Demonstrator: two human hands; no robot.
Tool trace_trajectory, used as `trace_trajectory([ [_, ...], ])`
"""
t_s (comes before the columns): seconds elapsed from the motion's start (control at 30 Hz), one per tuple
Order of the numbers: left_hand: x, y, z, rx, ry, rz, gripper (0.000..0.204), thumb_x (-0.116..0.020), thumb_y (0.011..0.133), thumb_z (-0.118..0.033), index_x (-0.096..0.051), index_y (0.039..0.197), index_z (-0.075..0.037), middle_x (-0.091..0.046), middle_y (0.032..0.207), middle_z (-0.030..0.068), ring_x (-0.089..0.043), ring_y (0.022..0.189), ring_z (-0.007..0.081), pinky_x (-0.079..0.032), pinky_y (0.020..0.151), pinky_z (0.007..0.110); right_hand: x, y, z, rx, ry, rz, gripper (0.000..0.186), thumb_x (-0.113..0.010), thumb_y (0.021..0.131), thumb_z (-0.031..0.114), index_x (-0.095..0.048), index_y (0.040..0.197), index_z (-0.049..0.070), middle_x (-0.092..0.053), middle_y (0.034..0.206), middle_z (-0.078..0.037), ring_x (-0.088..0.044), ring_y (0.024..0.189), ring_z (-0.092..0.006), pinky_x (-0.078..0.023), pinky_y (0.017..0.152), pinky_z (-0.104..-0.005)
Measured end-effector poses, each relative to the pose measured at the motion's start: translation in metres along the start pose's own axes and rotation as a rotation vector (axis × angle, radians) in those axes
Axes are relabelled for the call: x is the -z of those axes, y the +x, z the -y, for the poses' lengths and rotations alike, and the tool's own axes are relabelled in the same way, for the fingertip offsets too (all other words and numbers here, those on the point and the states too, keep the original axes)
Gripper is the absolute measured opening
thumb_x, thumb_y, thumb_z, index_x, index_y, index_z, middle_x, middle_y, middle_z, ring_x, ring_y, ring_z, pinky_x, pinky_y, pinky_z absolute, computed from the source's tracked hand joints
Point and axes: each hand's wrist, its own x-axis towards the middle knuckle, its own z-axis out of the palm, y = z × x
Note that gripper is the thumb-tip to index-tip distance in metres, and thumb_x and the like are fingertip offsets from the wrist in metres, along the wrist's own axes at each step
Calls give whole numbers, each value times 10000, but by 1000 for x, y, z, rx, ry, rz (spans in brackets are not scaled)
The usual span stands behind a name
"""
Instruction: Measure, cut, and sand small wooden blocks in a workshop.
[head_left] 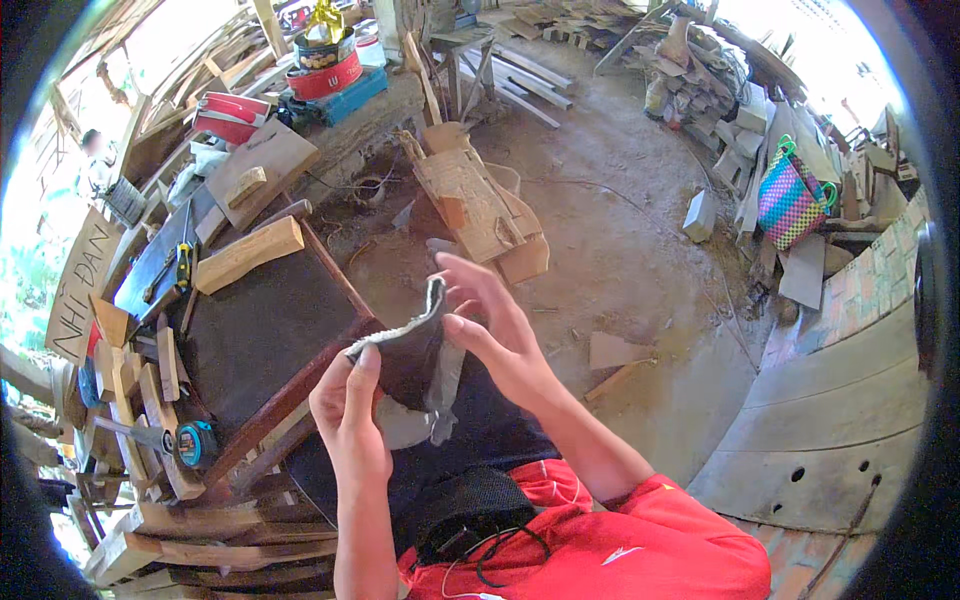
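Note:
A dark, flexible sheet (408, 358) with a pale, ragged upper edge is stretched and bent between my hands, above my lap. Its kind is not clear. A pale grey strip (446, 378) hangs along its right side. My left hand (352, 410) pinches the sheet's left corner, thumb on top. My right hand (492, 322) is at the right edge, its thumb against the sheet near the grey strip and its fingers curled behind the upper corner, slightly blurred.
Left of me is a dark-topped table (270, 335) with a wood block (250, 255), a screwdriver (184, 262) and a blue tape measure (197, 443). Cardboard (470, 195) lies on the floor ahead. A checkered woven bag (792, 195) stands at the right by stacked wood.

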Motion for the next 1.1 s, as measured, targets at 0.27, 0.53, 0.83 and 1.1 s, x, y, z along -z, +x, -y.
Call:
trace_trajectory([
  [0.27,11,1,-6,-16,-35,90,233,-623,979,-209,-698,1005,10,-673,908,-11,-571,817,57,-416,733,217,6,-7,-1,-330,471,311,388,-758,885,124,-595,1214,-3,-653,1110,-23,-588,1044,-104,-467,955,-294],
  [0.53,36,-1,-29,-86,53,264,370,-701,917,-278,-676,1103,41,-707,1042,105,-647,969,143,-471,895,255,-1,-8,15,-273,358,294,178,-748,877,67,-655,1016,7,-643,935,17,-584,890,-62,-468,776,-228],
  [0.83,27,13,-63,-652,854,390,387,-867,714,-234,-729,1021,-43,-709,973,92,-662,865,238,-498,842,342,-11,-8,49,30,-176,339,190,-783,846,134,-684,968,27,-665,843,-31,-611,802,-98,-494,724,-271],
  [1.1,22,18,-84,-708,856,298,117,-792,812,-105,-709,833,-25,-665,762,75,-628,728,201,-458,712,306,-12,-11,34,-142,-162,337,221,-799,843,175,-673,910,5,-617,752,-9,-551,753,-63,-488,691,-275],
])
